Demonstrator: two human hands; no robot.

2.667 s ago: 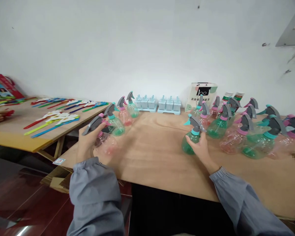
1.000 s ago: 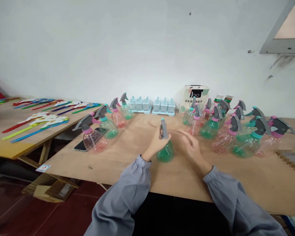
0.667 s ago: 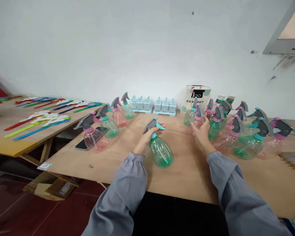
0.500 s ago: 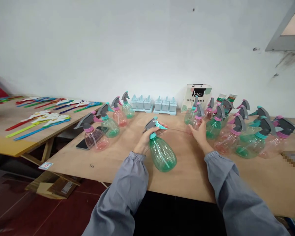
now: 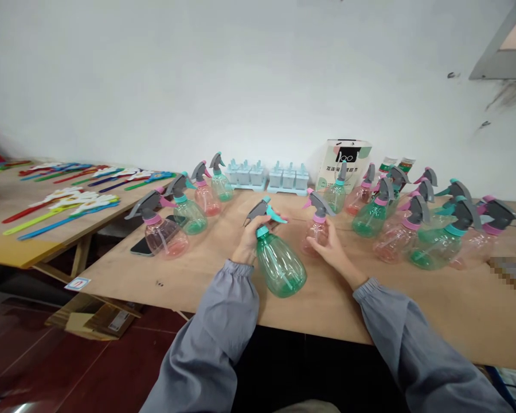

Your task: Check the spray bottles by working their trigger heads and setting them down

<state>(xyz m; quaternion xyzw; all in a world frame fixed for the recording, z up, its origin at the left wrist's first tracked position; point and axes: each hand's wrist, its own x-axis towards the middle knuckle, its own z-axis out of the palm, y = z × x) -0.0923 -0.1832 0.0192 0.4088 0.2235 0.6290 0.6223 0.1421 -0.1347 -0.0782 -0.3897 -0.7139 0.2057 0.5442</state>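
Left hand point(image 5: 246, 242) wrapped round the neck of a green spray bottle point(image 5: 280, 265), tilting it, base out to the right, over the table point(image 5: 223, 287)! Just beside it, the right hand point(image 5: 332, 248) clasps a pink spray bottle point(image 5: 315, 230) by the body. Four bottles point(image 5: 169, 238) line the left, a phone point(image 5: 141, 246) by the nearest; a bigger cluster of bottles point(image 5: 370, 221) crowds the right.

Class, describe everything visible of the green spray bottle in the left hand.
The green spray bottle looks like translucent plastic: rounded, tapering body, turquoise collar and trigger, gray spray head. A thin tube shows inside. It tilts above the table, base toward the picture's lower right; the left hand grips it below the head. Whether its base touches down is unclear.
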